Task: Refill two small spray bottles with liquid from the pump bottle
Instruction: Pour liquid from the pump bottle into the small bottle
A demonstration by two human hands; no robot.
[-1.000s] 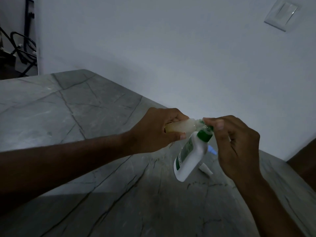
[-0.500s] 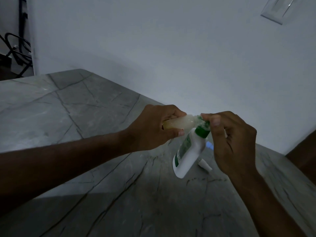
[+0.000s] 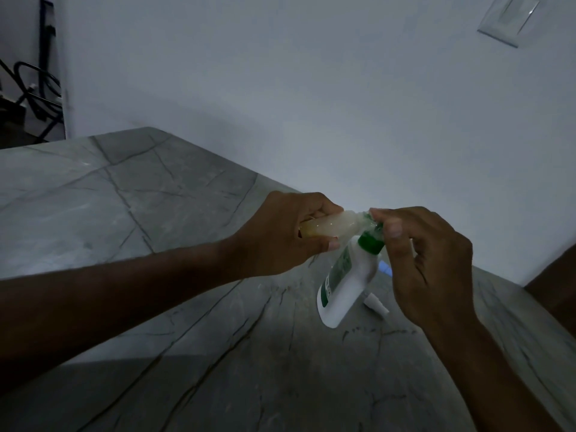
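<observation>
While left hand (image 3: 280, 235) grips, spray bottle (image 3: 330, 227) lies horizontal.

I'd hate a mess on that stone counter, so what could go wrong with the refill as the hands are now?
1. The left hand holds the small spray bottle almost on its side at the pump bottle's green collar; liquid could run out.
2. The right hand works only the pump top, so the white bottle might tip.
3. The loose white cap beside it could get knocked away.
</observation>
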